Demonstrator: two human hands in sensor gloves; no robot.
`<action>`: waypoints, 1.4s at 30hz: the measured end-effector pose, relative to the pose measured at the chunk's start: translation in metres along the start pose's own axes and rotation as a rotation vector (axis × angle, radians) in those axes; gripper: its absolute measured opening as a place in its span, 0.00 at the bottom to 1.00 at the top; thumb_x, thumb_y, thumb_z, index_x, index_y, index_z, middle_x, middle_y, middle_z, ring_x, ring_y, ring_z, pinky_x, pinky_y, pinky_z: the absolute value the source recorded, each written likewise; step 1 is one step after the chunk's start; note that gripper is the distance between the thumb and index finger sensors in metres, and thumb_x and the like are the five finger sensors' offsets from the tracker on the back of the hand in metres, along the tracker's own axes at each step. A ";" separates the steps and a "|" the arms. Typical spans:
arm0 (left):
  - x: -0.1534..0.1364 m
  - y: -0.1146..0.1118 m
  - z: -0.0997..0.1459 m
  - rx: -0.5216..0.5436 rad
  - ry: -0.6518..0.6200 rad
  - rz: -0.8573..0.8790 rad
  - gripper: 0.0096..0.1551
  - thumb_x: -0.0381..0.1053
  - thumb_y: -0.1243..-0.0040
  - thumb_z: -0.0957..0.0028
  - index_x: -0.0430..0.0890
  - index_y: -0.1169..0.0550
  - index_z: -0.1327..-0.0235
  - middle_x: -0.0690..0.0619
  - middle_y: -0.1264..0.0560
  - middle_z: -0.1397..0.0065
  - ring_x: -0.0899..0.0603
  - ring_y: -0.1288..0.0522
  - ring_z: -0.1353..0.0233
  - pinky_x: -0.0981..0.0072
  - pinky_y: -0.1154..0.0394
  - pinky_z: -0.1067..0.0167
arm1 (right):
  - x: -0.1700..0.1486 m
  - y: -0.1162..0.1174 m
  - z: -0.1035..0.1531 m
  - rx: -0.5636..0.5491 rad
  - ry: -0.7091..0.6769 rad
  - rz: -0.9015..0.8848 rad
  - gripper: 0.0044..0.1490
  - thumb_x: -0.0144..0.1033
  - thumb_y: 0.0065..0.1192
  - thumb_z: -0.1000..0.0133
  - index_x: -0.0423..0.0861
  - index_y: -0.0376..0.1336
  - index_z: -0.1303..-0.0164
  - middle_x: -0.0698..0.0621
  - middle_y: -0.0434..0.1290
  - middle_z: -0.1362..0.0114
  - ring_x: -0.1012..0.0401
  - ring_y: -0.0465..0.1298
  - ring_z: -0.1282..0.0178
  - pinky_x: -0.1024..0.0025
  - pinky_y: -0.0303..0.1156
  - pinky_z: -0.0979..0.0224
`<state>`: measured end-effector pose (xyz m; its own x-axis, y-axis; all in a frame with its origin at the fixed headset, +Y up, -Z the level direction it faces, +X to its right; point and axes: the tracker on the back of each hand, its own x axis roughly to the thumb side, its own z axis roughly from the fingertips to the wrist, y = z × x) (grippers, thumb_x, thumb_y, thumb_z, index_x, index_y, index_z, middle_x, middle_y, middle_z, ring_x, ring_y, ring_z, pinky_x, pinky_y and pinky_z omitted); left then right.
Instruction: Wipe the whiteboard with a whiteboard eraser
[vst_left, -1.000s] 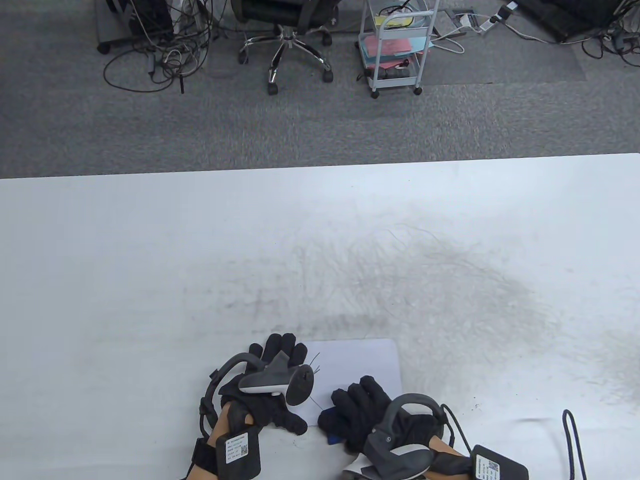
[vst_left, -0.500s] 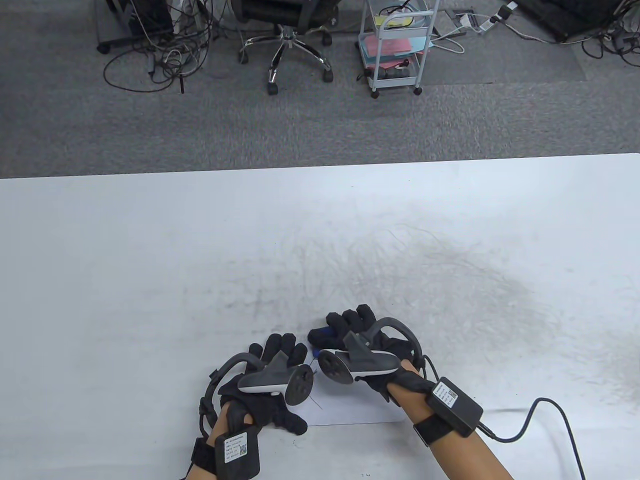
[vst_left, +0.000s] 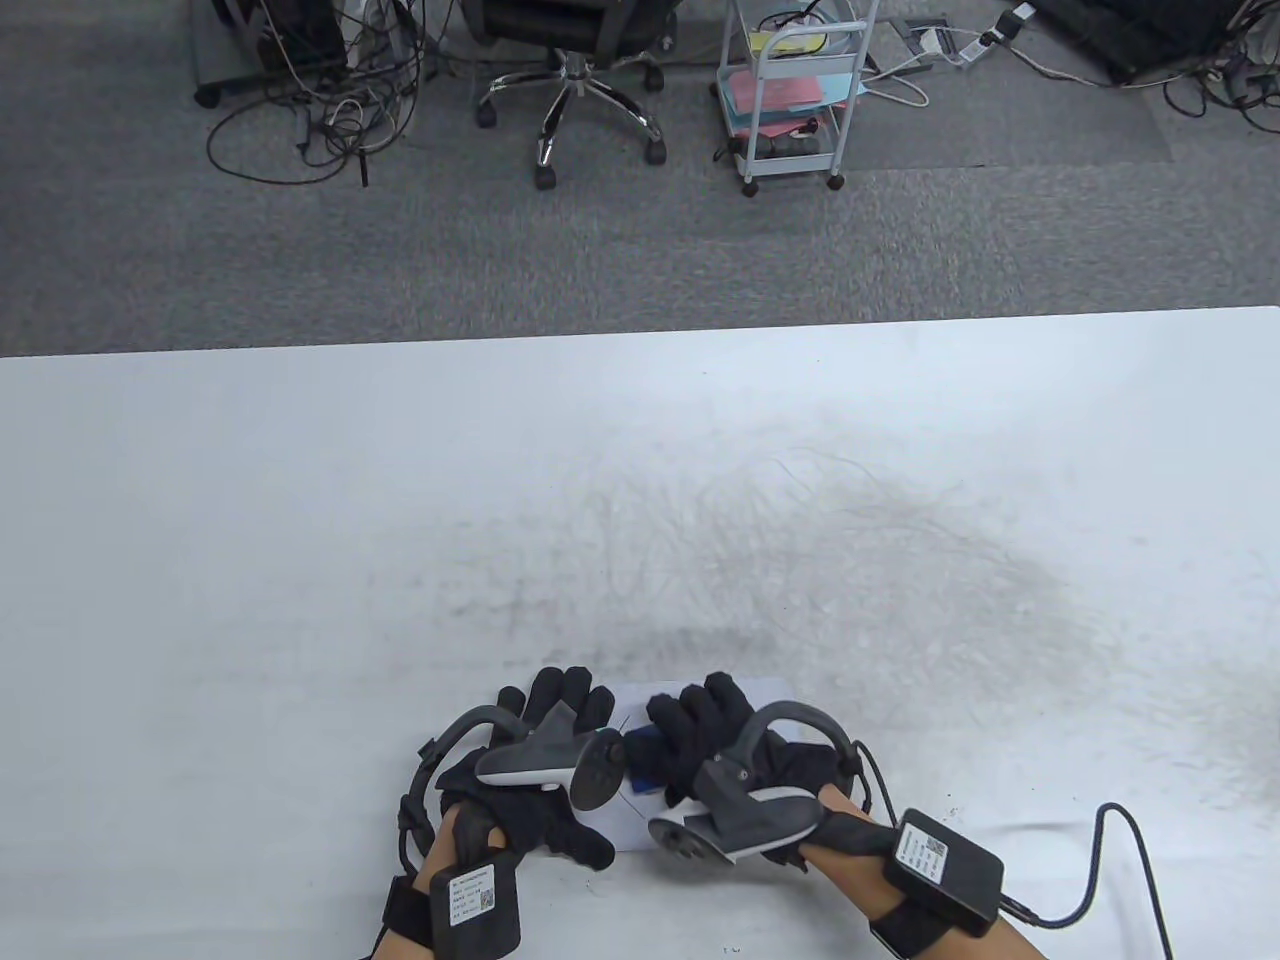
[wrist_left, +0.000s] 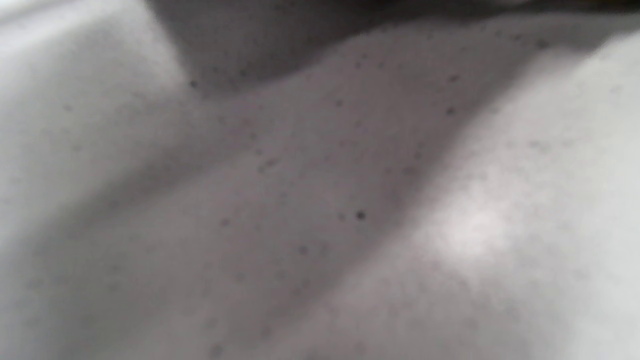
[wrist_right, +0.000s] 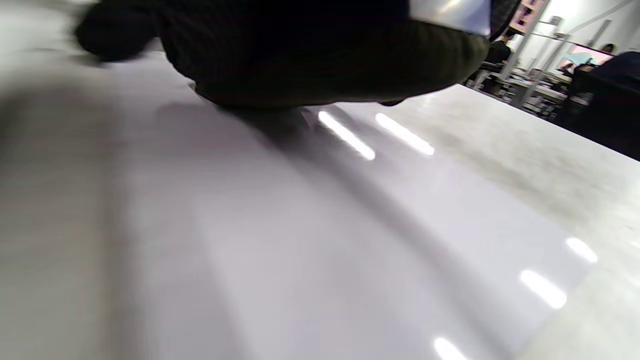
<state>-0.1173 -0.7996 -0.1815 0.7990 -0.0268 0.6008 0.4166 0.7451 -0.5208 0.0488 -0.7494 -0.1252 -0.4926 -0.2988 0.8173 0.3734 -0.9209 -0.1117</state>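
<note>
**Eraser pressed to the small whiteboard, left hand steadying**

The right hand (vst_left: 715, 745) grips a dark blue whiteboard eraser (vst_left: 645, 765), fingers curled down over its top so that only its left end shows, a blunt dark-blue block lying flat on the board; the eraser sits between the two hands, just beside the left hand's tracker (vst_left: 555, 765). In the right wrist view the glove is a dark, blurred mass (wrist_right: 310, 55) low over the glossy board surface (wrist_right: 310, 240), which throws back bright streaks of ceiling light; the contact itself is too blurred to judge there.

The left hand (vst_left: 540, 790) rests palm-down on the left edge of the whiteboard (vst_left: 775, 692), fingers spread flat and holding nothing; its wrist view gives only an out-of-focus grey speckled surface.

The whiteboard is a small white sheet with rounded corners, lying flat near the front edge of the table (vst_left: 300, 520), mostly covered by the hands; a thin dark pen line (vst_left: 632, 806) shows on it below the eraser. The table top is white, smudged with grey scuffs and fine scratches to the right of centre. A black cable (vst_left: 1135, 850) runs from the box strapped on the right forearm (vst_left: 945, 870). Beyond the table, on grey carpet, stand an office chair (vst_left: 570, 80) and a white trolley (vst_left: 795, 90).
</note>
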 end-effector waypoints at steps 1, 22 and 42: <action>0.000 0.000 0.000 0.000 0.000 -0.001 0.84 0.83 0.54 0.74 0.37 0.75 0.25 0.31 0.77 0.22 0.23 0.72 0.22 0.28 0.60 0.27 | 0.009 -0.001 0.009 -0.006 -0.025 0.013 0.37 0.52 0.50 0.35 0.57 0.50 0.15 0.39 0.60 0.10 0.40 0.68 0.18 0.33 0.60 0.17; 0.000 0.000 0.000 0.005 -0.007 0.006 0.85 0.83 0.54 0.74 0.37 0.74 0.25 0.30 0.77 0.22 0.23 0.72 0.22 0.27 0.60 0.27 | -0.056 0.004 -0.057 0.087 0.231 -0.162 0.36 0.51 0.51 0.34 0.61 0.48 0.14 0.41 0.56 0.07 0.41 0.63 0.14 0.31 0.54 0.14; 0.000 0.000 0.001 0.004 0.031 -0.008 0.85 0.83 0.54 0.77 0.38 0.75 0.25 0.30 0.77 0.22 0.24 0.71 0.21 0.26 0.59 0.27 | 0.025 0.001 0.013 -0.049 -0.057 0.009 0.37 0.49 0.48 0.33 0.54 0.48 0.13 0.35 0.59 0.10 0.38 0.67 0.18 0.31 0.60 0.18</action>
<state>-0.1174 -0.7988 -0.1807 0.8086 -0.0537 0.5859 0.4215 0.7478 -0.5131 0.0475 -0.7547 -0.0976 -0.4433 -0.2932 0.8470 0.3378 -0.9300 -0.1452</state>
